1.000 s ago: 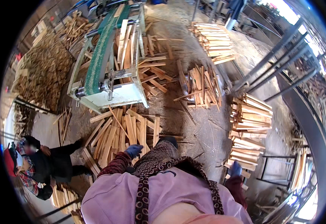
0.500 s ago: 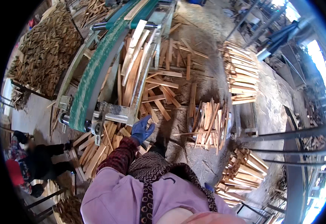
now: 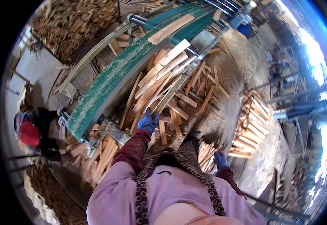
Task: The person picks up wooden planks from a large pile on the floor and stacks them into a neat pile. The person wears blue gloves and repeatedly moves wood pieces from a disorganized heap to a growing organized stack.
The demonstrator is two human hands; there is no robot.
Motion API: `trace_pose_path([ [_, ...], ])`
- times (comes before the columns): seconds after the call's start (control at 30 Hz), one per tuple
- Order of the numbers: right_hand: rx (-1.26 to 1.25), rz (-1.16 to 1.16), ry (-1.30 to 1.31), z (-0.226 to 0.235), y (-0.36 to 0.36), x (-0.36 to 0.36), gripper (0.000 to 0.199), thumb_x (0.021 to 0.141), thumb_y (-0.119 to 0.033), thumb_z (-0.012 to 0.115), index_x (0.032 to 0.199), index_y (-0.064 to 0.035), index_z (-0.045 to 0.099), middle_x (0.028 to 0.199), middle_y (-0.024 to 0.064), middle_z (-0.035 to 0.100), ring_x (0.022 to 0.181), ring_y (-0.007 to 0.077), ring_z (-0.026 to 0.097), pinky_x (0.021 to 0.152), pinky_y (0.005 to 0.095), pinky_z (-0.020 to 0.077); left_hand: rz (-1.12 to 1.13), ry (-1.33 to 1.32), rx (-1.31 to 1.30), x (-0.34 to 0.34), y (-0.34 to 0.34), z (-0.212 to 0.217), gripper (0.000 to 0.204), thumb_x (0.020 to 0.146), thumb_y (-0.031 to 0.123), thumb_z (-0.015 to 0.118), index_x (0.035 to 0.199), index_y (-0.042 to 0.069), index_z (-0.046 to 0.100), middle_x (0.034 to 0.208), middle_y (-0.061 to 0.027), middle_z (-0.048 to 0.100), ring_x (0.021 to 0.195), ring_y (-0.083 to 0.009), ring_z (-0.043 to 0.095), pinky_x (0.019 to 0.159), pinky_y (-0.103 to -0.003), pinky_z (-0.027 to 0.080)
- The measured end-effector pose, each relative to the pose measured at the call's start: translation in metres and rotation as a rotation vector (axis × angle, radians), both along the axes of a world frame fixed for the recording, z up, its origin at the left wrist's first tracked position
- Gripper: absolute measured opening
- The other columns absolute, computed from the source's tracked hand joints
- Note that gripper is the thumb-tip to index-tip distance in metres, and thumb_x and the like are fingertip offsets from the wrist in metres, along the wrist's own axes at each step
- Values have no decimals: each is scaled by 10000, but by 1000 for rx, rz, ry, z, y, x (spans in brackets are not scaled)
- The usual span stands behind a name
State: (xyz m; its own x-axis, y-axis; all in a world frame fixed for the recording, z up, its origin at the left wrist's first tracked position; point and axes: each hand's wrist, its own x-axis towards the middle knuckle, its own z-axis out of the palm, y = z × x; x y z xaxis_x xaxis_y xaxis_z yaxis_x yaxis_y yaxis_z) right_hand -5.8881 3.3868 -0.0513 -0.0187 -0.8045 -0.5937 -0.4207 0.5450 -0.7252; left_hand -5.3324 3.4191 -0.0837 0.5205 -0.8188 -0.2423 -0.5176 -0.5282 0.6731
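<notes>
My left hand [image 3: 148,122], in a blue glove, reaches to the metal side rail [image 3: 178,83] of a conveyor. Its fingers show apart, with no piece of wood visible in them; whether they touch the rail I cannot tell. Just beyond it, long wooden strips [image 3: 150,88] lie in a loose pile between the rail and the green belt [image 3: 113,69]. Low at my right side hangs my right hand [image 3: 220,160], also blue-gloved, beside a bundle of wooden strips [image 3: 206,155]. Its fingers are too small and blurred to read.
One wooden board [image 3: 171,29] lies on the belt. Scattered strips [image 3: 186,98] cover the floor right of the rail. A stack of strips [image 3: 250,125] stands farther right. At left, a co-worker in a red head covering [image 3: 29,134] bends near more wood [image 3: 100,157].
My view has turned, and my body has shifted closer to the conveyor. My left hand has moved from the frame's end corner up along the rail. My right hand now shows more fully.
</notes>
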Motion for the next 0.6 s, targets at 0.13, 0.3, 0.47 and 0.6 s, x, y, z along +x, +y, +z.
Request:
trace_pose_path([
  [0.13,-238,534,-9,27,-253,177,420,944,-350,698,1143,-10,552,1015,132,615,904,244,604,792,361,471,94,-84,115,-10,-32,18,699,951,508,590,1479,77,439,1180,-231,688,1038,-439,671,892,-504,537],
  [0.3,-684,1313,-95,82,-452,439,608,924,-365,714,1359,23,545,1231,212,660,1111,315,662,980,380,507,580,-76,113,3,-82,5,670,924,574,596,1457,181,495,1083,-181,735,978,-402,703,848,-497,554],
  [0.47,-1219,1890,113,39,-549,593,581,915,-480,617,1351,-98,582,1324,147,634,1157,339,617,1051,479,435,696,-38,433,11,-142,-13,689,910,603,591,1462,203,493,1087,-156,743,1022,-375,700,892,-475,544],
  [0.6,-1221,2211,896,-31,-649,666,800,865,-564,621,1537,-191,400,1515,122,489,1365,316,490,1086,542,395,709,-78,451,14,-202,-21,675,904,614,583,1421,182,528,1103,-176,732,1034,-387,692,899,-478,540],
])
